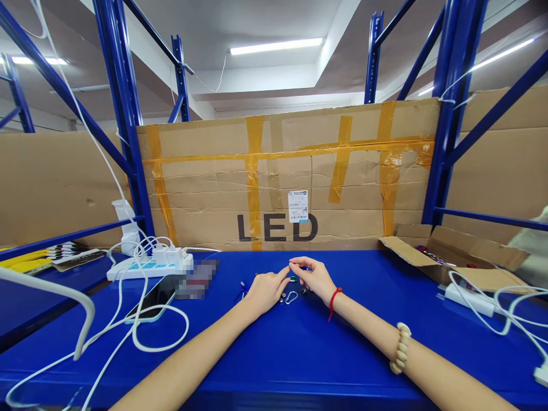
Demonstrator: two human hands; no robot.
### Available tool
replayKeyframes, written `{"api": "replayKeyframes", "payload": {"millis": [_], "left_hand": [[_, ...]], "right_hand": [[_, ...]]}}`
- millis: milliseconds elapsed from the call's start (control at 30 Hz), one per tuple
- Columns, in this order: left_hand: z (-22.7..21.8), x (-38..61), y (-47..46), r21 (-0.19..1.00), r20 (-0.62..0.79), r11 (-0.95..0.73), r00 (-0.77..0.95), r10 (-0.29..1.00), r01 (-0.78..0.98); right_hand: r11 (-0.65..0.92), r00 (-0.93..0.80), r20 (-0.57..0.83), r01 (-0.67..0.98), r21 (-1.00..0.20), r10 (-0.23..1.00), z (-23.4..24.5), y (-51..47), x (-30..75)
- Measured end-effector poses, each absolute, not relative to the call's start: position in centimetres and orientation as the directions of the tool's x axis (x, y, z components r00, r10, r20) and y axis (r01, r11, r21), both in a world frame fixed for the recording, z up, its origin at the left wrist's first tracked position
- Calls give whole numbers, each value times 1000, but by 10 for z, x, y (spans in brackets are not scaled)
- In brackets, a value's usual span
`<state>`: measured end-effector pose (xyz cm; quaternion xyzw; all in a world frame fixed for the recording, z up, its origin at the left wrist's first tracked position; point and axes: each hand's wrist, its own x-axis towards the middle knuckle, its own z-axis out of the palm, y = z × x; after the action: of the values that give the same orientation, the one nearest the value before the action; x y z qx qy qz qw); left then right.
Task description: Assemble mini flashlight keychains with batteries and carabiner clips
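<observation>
Green clip (293, 279): pinching it narrowly in right hand (317, 279) grip, mid-tabletop (299, 342), just beside silver carabiner (291, 297); touching it with left hand (266, 291), that grip unclear; probably fine positioning, calling for steady fingertips.

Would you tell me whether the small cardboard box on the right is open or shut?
Open: the cardboard box has its top flaps folded outward, showing items inside.
</observation>
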<state>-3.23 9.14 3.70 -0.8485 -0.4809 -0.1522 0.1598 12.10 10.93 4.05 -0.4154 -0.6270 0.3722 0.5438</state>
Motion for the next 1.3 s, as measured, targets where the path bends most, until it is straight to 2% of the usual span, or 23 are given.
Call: {"api": "replayKeyframes", "payload": {"millis": [133,567,800,967,1100,1300], "left_hand": [[35,-33,93,-113,412,-499,497,764,859],[39,-32,89,-104,411,-485,481,774,868],[39,-32,89,-112,402,-479,480,779,871],[40,-32,89,-95,390,-493,487,781,865],[39,-33,90,-56,400,-515,492,774,856],[41,-31,87,93,453,-556,463,762,826]], "right_hand": [[381,-88,373,94,-920,924,41,109,121],[417,-92,407,165,-894,909,40,110,125],[329,-57,324,200,-923,944,46,104,124],[322,-60,317,154,-934,947,46,104,124],[308,-45,305,154,-939,951,50,100,122],[264,1,266,131,-956,964,55,94,122]]}}
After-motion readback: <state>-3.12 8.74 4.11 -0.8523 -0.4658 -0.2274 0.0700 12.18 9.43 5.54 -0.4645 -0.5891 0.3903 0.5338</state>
